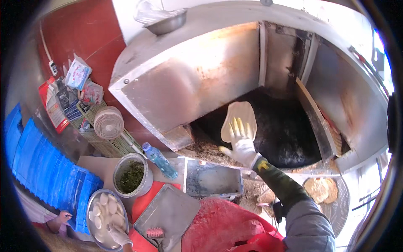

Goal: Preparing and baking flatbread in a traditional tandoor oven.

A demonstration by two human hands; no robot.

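Note:
My right hand (241, 143), in a white glove with yellow fingertips, lies palm down with fingers apart against a flat, oval sheet of dough (236, 108). The dough is over the dark oven floor (280, 129); I cannot tell whether it rests there. At the lower left, my left hand (119, 235), also gloved, reaches into a metal bowl (89, 217) of pale dough pieces (112, 207) in liquid. Its fingers touch the pieces, but whether they grip one is hidden.
Metal walls (189, 88) enclose the oven opening. Nearby are a tub of chopped greens (130, 178), a plastic bottle (160, 160), a metal tray (171, 209) with a pink-headed roller (155, 233), and a basket (341, 204) of flatbreads (318, 190). Another person's hand (64, 217) is beside blue crates (47, 167).

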